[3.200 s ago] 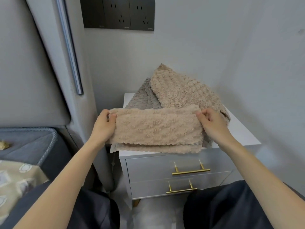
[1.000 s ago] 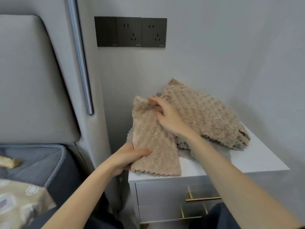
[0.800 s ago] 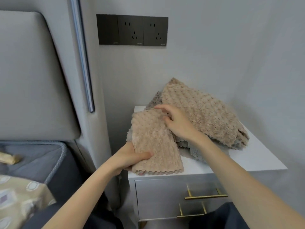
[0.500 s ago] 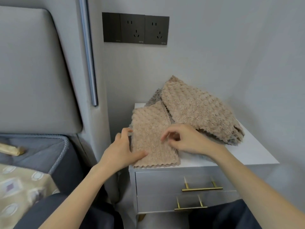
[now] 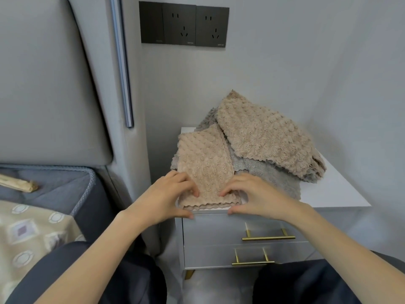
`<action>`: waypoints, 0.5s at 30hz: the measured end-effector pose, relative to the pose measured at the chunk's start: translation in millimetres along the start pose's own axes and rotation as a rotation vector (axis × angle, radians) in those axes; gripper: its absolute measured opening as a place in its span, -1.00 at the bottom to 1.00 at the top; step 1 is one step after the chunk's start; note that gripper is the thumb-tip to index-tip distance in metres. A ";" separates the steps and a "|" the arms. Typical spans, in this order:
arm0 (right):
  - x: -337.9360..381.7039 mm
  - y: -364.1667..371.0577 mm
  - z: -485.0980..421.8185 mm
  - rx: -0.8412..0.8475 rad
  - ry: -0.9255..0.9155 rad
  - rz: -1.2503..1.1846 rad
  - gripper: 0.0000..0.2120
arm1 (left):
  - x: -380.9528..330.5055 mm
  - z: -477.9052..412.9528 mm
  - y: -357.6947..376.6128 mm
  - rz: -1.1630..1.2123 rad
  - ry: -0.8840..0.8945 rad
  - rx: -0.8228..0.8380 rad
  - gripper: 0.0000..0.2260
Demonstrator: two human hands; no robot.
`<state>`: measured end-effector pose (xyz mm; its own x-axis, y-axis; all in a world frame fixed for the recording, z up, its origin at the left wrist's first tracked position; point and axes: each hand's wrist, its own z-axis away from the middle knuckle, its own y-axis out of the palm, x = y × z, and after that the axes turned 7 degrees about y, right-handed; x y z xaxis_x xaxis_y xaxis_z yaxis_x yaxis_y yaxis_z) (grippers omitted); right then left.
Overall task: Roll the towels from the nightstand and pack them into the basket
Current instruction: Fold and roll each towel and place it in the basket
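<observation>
A folded beige towel (image 5: 205, 163) lies as a long strip on the left front of the white nightstand (image 5: 335, 194). My left hand (image 5: 166, 198) and my right hand (image 5: 256, 196) both pinch its near end at the front edge, fingers curled on top and thumbs under the hem. Behind it, a second beige towel (image 5: 265, 137) is draped over a grey towel (image 5: 269, 176). No basket is in view.
The nightstand has two drawers with gold handles (image 5: 268, 238). A padded grey headboard (image 5: 48, 84) and the bed (image 5: 32, 216) stand to the left. Black wall sockets (image 5: 184, 24) sit above. My knees in dark trousers are below.
The towel has gone from being held up sideways to lying lengthwise on the nightstand. My right hand came from its far end to the near end, where both hands now pinch the hem.
</observation>
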<state>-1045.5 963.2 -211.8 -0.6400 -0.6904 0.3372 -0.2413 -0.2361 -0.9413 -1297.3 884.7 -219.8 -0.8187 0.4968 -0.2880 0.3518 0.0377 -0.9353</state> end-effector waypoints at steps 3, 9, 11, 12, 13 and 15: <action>-1.7 0.8 -0.6 -0.005 -0.010 -0.050 -0.66 | -1.3 0.5 -3.3 0.028 0.014 -0.022 -0.67; -4.7 4.4 -2.5 -0.071 -0.007 -0.046 -0.82 | 8.0 4.4 -8.5 0.038 -0.086 -0.068 -0.78; -3.0 5.6 -4.0 -0.079 0.023 -0.054 -0.86 | 10.3 4.5 -8.3 0.100 -0.171 -0.087 -0.79; -2.4 5.9 -5.3 -0.085 0.045 -0.073 -0.88 | 11.4 3.9 -7.8 0.144 -0.220 -0.100 -0.81; -2.1 5.8 -6.6 -0.095 0.071 -0.094 -0.88 | 12.0 2.8 -7.5 0.185 -0.267 -0.116 -0.83; -1.6 6.5 -10.1 -0.114 0.133 -0.126 -0.88 | 12.9 0.1 -6.4 0.244 -0.346 -0.136 -0.85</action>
<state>-1053.4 969.6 -218.3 -0.6886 -0.5620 0.4582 -0.4013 -0.2310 -0.8863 -1310.2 890.7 -217.6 -0.7999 0.1864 -0.5704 0.5910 0.0803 -0.8026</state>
